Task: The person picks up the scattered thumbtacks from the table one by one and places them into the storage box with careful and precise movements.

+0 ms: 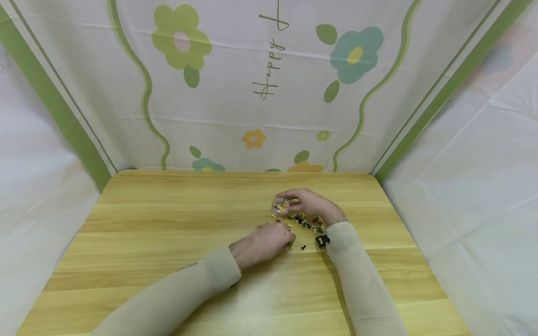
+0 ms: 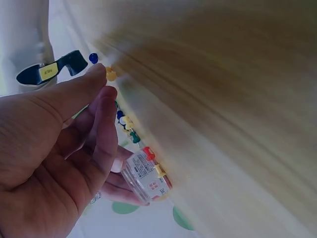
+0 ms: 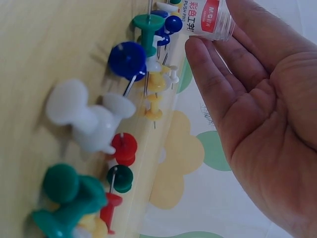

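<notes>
My right hand (image 1: 313, 204) holds a small clear round jar (image 1: 279, 206) between thumb and fingers, with a few push pins visible inside it. The jar's printed label (image 3: 200, 15) shows in the right wrist view. Lower and to the left, my left hand (image 1: 269, 240) has its thumb and index finger at a yellow push pin (image 2: 111, 74), which they seem to pinch; the fingertips partly hide it. Loose push pins in several colours lie between and beside the hands, among them a red one (image 2: 148, 153), a green one (image 3: 148, 30) and a blue one (image 3: 127, 60).
A lone dark push pin (image 1: 303, 247) lies just right of the left hand. The wooden table (image 1: 168, 214) meets a flower-printed fabric wall (image 1: 235, 107) at the back. A black strap piece with a yellow label (image 1: 322, 241) sits at the right cuff.
</notes>
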The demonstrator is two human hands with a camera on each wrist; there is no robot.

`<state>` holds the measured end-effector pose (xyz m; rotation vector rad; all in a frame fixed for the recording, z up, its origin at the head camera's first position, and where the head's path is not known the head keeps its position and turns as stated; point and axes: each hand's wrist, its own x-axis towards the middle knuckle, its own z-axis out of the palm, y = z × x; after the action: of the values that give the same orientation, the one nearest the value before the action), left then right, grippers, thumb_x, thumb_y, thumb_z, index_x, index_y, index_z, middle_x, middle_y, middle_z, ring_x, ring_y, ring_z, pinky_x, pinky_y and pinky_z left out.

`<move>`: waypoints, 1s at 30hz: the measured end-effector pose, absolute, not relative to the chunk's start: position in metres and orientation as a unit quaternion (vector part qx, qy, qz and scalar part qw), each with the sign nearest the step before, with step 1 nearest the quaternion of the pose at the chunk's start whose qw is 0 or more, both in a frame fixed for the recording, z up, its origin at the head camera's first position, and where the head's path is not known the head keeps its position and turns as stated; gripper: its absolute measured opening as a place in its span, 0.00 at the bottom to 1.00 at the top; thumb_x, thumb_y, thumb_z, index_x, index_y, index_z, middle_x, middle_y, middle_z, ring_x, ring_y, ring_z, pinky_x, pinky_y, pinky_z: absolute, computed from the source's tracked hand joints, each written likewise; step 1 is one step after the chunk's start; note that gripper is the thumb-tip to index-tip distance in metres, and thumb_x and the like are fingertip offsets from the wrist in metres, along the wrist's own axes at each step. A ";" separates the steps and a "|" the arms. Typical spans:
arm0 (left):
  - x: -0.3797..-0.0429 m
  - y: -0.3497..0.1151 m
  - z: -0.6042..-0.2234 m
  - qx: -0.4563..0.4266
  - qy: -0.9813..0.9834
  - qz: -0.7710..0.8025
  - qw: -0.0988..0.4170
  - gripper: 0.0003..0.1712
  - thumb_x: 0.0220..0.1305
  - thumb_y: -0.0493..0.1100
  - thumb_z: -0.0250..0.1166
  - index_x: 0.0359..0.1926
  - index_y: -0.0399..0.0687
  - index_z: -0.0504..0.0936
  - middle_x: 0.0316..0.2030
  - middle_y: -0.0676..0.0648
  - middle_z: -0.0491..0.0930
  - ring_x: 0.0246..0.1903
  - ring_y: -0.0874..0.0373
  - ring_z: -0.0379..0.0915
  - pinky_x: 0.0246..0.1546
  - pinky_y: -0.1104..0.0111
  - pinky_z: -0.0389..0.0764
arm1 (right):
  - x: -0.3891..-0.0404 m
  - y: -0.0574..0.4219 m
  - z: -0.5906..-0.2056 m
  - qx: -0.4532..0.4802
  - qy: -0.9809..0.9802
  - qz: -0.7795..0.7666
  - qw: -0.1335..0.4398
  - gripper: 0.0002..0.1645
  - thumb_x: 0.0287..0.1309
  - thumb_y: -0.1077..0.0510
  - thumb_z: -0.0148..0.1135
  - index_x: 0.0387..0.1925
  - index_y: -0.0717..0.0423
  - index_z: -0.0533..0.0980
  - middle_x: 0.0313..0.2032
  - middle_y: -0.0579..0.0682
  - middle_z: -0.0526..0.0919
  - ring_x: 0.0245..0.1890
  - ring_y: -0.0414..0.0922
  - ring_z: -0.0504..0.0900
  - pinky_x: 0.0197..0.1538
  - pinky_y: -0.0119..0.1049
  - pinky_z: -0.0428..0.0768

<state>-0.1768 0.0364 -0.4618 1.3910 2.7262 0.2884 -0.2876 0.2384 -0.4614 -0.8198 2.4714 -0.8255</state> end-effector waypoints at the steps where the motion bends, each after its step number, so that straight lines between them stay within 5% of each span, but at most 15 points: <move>1: -0.177 0.036 -0.462 0.452 0.886 0.093 0.033 0.08 0.67 0.36 0.67 0.36 0.56 0.89 0.34 0.59 0.84 0.31 0.70 0.73 0.31 0.76 0.77 | -0.288 0.238 -0.461 -0.294 0.886 -0.295 0.203 0.35 0.67 0.50 0.68 0.73 0.43 0.72 0.67 0.47 0.78 0.48 0.46 0.80 0.48 0.44 0.80; 30: -0.183 0.034 -0.463 0.444 0.888 0.115 0.047 0.07 0.70 0.37 0.67 0.36 0.55 0.87 0.33 0.59 0.83 0.33 0.69 0.74 0.33 0.76 0.77 | -0.289 0.239 -0.463 -0.291 0.885 -0.298 0.206 0.34 0.66 0.51 0.69 0.72 0.40 0.73 0.66 0.44 0.78 0.53 0.45 0.80 0.53 0.44 0.80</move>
<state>-0.1829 0.0335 -0.4631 1.3536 2.7080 0.3497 -0.2894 0.2387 -0.4627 -0.8103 2.4661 -0.8315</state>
